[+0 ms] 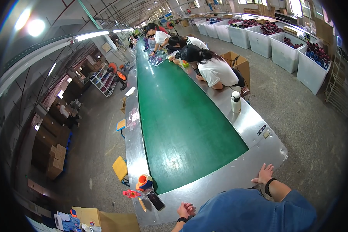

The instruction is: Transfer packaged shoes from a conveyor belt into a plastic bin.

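Observation:
My left hand (186, 210) rests at the near edge of the metal table rim (205, 181), its fingers curled in and nothing visible in them. Just left of it lies a dark phone (156, 200). Beside the phone are a slim yellow stick-like tool (142, 205), a red-labelled plastic bottle (131, 193) and an orange tape roll (144, 181). My right hand (264, 174) has its fingers spread and holds nothing. It touches the metal rim near the right corner.
A long green conveyor belt (185, 135) runs away from me. Several people lean over its right side, near a white bottle (236, 102). White bins (313, 73) of shoes line the right. Yellow stools (120, 168) and a cardboard box (116, 222) stand at the left.

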Tool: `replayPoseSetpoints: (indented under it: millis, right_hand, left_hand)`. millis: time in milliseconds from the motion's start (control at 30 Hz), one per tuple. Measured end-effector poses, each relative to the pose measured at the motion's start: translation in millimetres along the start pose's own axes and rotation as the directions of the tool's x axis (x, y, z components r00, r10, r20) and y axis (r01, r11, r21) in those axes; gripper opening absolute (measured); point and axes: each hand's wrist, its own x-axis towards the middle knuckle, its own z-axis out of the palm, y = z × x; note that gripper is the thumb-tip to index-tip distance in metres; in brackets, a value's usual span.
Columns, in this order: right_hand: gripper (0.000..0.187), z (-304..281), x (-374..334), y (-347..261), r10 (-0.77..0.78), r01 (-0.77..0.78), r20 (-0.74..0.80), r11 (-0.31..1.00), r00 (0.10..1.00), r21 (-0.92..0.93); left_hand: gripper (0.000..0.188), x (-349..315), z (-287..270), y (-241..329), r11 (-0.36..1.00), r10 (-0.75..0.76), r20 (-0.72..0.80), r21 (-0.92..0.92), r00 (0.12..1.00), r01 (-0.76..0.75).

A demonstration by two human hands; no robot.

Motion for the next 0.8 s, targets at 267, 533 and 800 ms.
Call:
replayPoseSetpoints:
  millis: [267,533,800]
  right_hand:
    - [0.154,14.2,11.6,6.7,0.007,-0.007,-0.017,1.000,1.000,-0.015]
    - [0.155,10.6,9.7,3.8,0.007,-0.007,-0.003,0.999,1.000,-0.038]
    - [0.156,11.9,12.0,4.5,0.006,-0.006,0.005,1.000,1.000,-0.028]
  left_hand:
    - [0.035,2.4,-2.2,-2.0,1.000,-0.006,0.018,-0.025,1.000,0.006]
    - [0.035,3.9,-4.1,-3.5,1.000,-0.001,-0.003,-0.026,1.000,0.001]
    - [0.035,2.5,-2.9,-1.0,1.000,0.008,0.021,-0.023,1.000,-0.008]
